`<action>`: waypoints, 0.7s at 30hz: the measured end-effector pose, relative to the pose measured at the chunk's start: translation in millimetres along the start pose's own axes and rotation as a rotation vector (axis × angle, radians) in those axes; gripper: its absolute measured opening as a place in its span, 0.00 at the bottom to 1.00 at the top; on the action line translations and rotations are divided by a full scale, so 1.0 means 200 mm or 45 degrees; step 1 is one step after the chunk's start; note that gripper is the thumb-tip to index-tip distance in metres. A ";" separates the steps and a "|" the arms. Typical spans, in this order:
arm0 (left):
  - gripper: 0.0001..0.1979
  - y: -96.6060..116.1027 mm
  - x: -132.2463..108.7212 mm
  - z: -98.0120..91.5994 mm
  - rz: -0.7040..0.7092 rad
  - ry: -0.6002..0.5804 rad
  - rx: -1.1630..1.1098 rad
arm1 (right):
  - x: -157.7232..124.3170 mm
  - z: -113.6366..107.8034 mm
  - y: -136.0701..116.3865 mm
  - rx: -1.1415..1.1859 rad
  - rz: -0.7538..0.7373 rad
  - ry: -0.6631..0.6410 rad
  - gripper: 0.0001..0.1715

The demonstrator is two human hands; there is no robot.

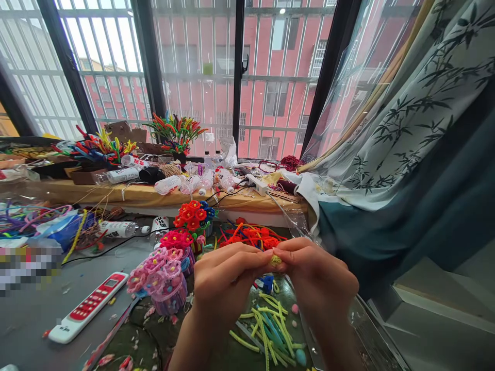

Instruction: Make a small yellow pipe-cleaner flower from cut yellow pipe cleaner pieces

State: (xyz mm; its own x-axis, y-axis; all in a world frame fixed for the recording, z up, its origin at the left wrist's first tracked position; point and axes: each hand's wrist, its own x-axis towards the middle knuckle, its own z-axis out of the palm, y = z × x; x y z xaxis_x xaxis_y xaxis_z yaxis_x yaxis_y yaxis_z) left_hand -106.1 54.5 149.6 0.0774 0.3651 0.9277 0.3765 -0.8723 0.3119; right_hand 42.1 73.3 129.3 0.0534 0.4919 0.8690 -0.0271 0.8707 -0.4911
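Note:
My left hand [228, 273] and my right hand [319, 275] meet above the table, fingertips pinched together. Between them is a small yellow piece of pipe cleaner [276, 260], mostly covered by the fingers, so its full shape is hidden. Below the hands lie loose yellow-green pipe cleaners [266, 330] with some bluish ones among them. A dark blue fuzzy piece [266, 283] shows just under the fingers. Left of my left hand stands a pot of pink and lilac pipe-cleaner flowers [162, 278], with red flowers [191, 214] behind it.
A white and red remote control [91, 306] lies at the left. Orange-red pipe cleaners [251, 236] are heaped behind my hands. Plastic bottles [168, 184] and a power strip [256, 184] crowd the windowsill. A dark curtain [386, 232] hangs at the right.

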 end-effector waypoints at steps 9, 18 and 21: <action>0.08 0.02 0.00 0.01 0.107 0.046 0.081 | -0.01 0.03 -0.01 -0.270 -0.222 0.038 0.18; 0.08 0.02 -0.01 0.03 -0.032 0.179 0.075 | -0.01 0.07 -0.01 -0.237 -0.191 0.117 0.15; 0.09 0.03 -0.03 0.03 -0.293 0.251 0.011 | -0.01 0.07 0.00 -0.227 -0.140 0.024 0.17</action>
State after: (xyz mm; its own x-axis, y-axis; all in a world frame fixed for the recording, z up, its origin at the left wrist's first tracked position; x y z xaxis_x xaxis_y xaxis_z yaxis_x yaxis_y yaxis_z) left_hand -98.4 49.7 145.5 -0.1914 0.4821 0.8550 0.3710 -0.7709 0.5177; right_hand 28.6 72.9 129.1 0.0649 0.3926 0.9174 0.1572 0.9038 -0.3980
